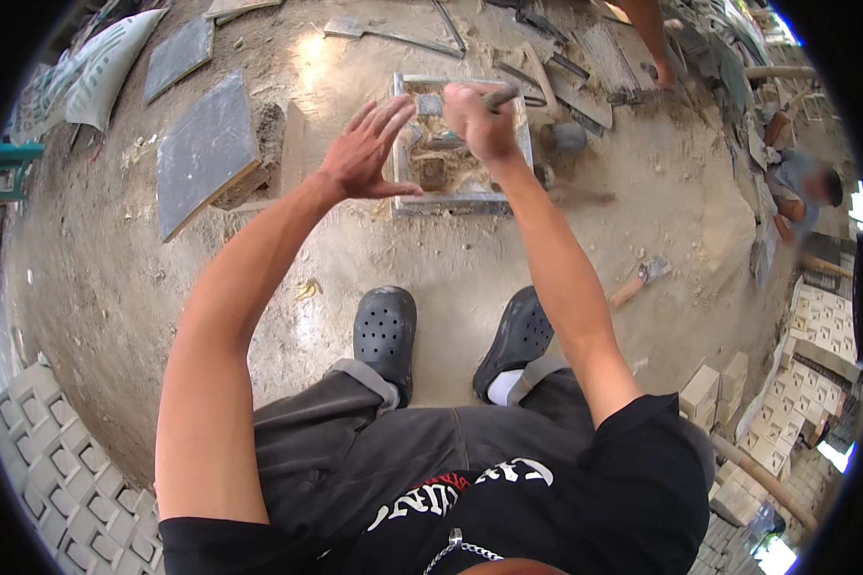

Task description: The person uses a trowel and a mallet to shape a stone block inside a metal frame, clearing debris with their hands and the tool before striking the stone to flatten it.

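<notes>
Before my feet lies a square metal-edged mould frame (451, 203), with dusty blocks and sandy material inside it. My left hand (369, 149) is open over the frame's left edge, its fingers spread and nothing held in it. Above the frame's right half, my right hand (478, 120) is closed round a grey rod-like tool (501, 96). Only a short end of this tool shows past the fist; its kind cannot be made out. Just right of the frame sits a dark grey cylinder-shaped piece (568, 137).
A grey square board (206, 153) leans at the left. A wooden-handled tool (633, 284) lies right of my shoes. Bars and tools (566, 91) crowd the upper right, near another person's limb (650, 38). Another person (804, 192) is farther right. Cast blocks (48, 460) are stacked lower left.
</notes>
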### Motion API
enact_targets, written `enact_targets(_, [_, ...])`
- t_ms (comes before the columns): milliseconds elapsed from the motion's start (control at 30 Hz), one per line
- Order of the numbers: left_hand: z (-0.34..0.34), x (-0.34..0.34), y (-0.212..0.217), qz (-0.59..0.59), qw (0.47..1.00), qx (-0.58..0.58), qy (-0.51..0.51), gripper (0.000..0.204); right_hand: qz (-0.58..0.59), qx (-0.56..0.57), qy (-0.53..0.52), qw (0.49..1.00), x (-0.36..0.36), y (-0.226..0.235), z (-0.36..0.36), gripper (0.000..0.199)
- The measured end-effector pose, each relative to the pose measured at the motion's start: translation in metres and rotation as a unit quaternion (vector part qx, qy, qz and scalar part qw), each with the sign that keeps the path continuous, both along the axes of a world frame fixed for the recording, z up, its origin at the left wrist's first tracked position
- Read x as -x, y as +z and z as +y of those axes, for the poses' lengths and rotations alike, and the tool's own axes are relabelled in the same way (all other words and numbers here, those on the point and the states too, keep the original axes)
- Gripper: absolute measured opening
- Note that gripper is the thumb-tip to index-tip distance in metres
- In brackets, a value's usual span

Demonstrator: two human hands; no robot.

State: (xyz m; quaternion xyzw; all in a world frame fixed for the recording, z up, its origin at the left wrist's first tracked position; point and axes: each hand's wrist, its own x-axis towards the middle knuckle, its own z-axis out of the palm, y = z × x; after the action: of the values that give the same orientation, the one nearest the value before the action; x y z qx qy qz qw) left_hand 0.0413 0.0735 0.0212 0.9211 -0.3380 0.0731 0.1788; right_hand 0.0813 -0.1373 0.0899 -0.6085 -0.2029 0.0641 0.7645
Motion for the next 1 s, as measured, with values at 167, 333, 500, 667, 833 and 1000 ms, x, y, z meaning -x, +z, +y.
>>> enact_targets(167, [-0.021,-0.008,0.005,-0.008,0.999,-0.046,-0.018,0.125,0.002,0.026,-0.032,0.999,-0.003,0.005,-0.011,0.046])
enact_targets(333, [-0.037,-0.001,0.001,0.020,0.999,-0.049,-0.009,0.129,0.006,-0.085,-0.048,0.995,0.011,0.074,-0.030,0.048])
enact_targets(500, [-0.050,0.010,-0.006,0.034,0.998,-0.053,-0.028,0.132,0.028,0.061,-0.152,0.986,0.035,-0.017,-0.035,0.041])
enact_targets(667, [-0.045,0.009,-0.009,0.017,0.998,-0.060,-0.001,0.134,-0.022,0.045,-0.157,0.986,0.031,0.009,-0.035,0.038])
enact_targets(833, [-0.058,0.009,-0.006,0.038,0.994,-0.096,-0.031,0.135,-0.032,0.121,-0.090,0.988,0.018,-0.020,-0.041,0.037])
enact_targets(1000, [-0.064,0.014,-0.019,0.016,0.998,-0.057,-0.008,0.133,0.039,0.059,-0.144,0.987,0.030,0.038,-0.046,0.039])
